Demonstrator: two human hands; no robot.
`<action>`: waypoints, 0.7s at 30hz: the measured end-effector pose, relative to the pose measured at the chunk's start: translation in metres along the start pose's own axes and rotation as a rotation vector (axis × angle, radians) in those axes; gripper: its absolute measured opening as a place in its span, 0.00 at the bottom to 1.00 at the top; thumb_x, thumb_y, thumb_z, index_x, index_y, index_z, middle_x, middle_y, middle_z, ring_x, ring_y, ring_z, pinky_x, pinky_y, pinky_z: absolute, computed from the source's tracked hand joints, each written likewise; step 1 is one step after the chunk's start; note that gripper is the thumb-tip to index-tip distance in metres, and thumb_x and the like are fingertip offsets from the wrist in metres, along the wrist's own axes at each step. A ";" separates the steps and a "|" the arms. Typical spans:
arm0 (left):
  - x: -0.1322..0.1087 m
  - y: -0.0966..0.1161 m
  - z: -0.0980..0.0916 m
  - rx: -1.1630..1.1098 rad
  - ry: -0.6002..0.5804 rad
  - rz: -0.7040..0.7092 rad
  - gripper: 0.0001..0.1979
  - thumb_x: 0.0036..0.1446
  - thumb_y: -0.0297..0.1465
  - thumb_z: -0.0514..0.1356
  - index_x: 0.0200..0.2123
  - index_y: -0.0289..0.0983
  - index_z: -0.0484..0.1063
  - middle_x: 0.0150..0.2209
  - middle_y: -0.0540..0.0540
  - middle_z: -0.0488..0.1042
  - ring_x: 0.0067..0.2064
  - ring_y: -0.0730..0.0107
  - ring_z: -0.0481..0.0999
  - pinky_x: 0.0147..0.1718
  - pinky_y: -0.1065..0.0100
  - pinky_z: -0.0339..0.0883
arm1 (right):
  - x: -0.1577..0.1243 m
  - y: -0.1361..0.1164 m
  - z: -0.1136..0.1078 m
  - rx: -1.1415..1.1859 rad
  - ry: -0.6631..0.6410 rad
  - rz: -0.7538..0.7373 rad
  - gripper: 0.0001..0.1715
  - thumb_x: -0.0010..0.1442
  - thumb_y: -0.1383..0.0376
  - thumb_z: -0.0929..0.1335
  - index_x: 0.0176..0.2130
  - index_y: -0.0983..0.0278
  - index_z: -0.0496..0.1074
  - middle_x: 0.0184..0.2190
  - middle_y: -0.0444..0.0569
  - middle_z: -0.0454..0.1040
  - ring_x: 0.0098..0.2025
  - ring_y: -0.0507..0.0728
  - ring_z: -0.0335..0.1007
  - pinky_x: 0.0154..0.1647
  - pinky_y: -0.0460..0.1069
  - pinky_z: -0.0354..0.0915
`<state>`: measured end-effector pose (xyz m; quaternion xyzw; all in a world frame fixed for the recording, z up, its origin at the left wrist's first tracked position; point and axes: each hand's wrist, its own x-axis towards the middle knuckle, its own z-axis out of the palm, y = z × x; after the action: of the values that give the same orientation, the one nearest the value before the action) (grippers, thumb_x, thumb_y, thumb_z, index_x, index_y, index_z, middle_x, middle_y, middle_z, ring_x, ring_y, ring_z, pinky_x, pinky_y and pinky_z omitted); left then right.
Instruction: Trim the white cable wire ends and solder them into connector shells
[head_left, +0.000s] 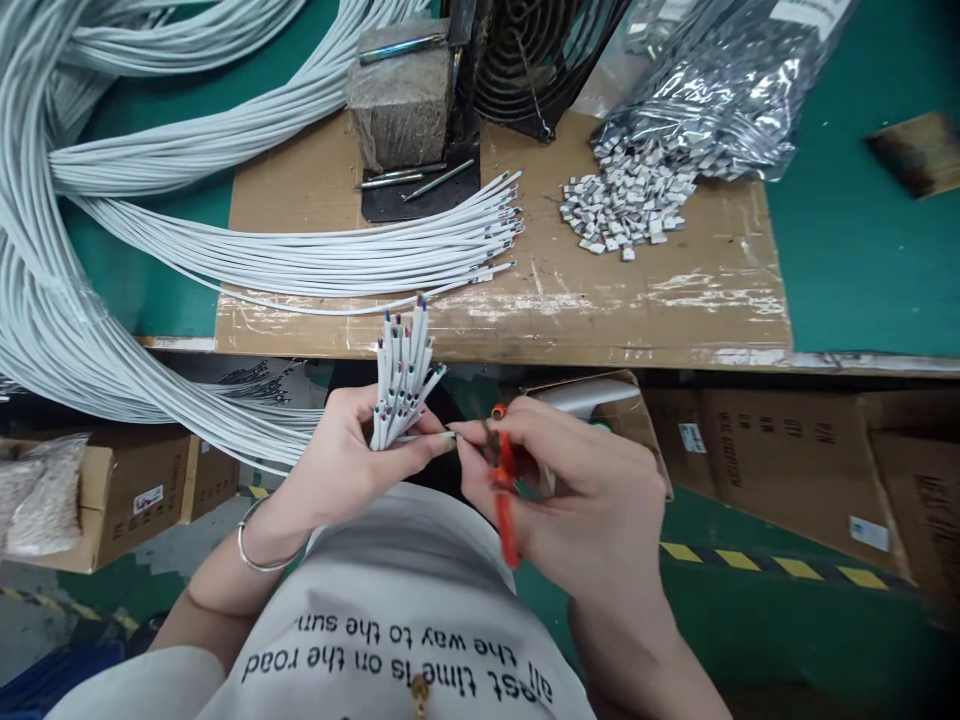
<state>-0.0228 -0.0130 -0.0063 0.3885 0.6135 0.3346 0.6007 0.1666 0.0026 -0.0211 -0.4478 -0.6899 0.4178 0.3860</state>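
A bundle of white cables (pixel 401 385) stands up out of my left hand (pixel 364 450), its cut ends showing small coloured wires. Between thumb and forefinger, that hand also pinches one cable end turned to the right. My right hand (pixel 570 490) is wrapped round orange-handled pliers or cutters (pixel 506 500); their jaws are mostly hidden by the fingers. The right thumb and fingertip meet at the tip of that single cable, close against the left fingertips. On the bench edge above lies another fan of white cables (pixel 360 255), ends pointing right.
Small white connectors (pixel 630 200) are heaped beside a silvery plastic bag (pixel 720 90). A black fan (pixel 540 50) and a wrapped block (pixel 401 100) with metal tips stand at the back of the cardboard sheet (pixel 585 300). Cartons (pixel 765 460) stand below the bench.
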 end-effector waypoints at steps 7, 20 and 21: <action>-0.002 -0.001 0.004 -0.089 0.093 0.088 0.10 0.55 0.30 0.74 0.28 0.36 0.76 0.24 0.52 0.74 0.26 0.74 0.69 0.27 0.71 0.65 | -0.010 0.023 0.042 0.709 0.116 0.463 0.15 0.62 0.59 0.75 0.26 0.61 0.80 0.14 0.40 0.66 0.17 0.50 0.59 0.20 0.48 0.57; -0.004 -0.012 -0.001 -0.076 0.107 0.128 0.16 0.60 0.41 0.73 0.28 0.37 0.76 0.18 0.55 0.64 0.22 0.74 0.61 0.23 0.68 0.58 | 0.000 0.010 0.034 0.544 0.179 0.283 0.05 0.61 0.64 0.76 0.36 0.56 0.88 0.20 0.42 0.74 0.20 0.50 0.62 0.22 0.48 0.63; -0.004 -0.011 -0.001 -0.085 0.096 0.129 0.16 0.60 0.40 0.73 0.28 0.37 0.76 0.18 0.55 0.63 0.22 0.75 0.61 0.23 0.68 0.58 | 0.000 0.010 0.032 0.528 0.162 0.267 0.06 0.62 0.64 0.76 0.36 0.56 0.88 0.20 0.41 0.73 0.21 0.51 0.63 0.23 0.48 0.63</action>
<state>-0.0251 -0.0215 -0.0146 0.3849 0.6005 0.4162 0.5639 0.1408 -0.0019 -0.0416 -0.4506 -0.4592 0.5928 0.4844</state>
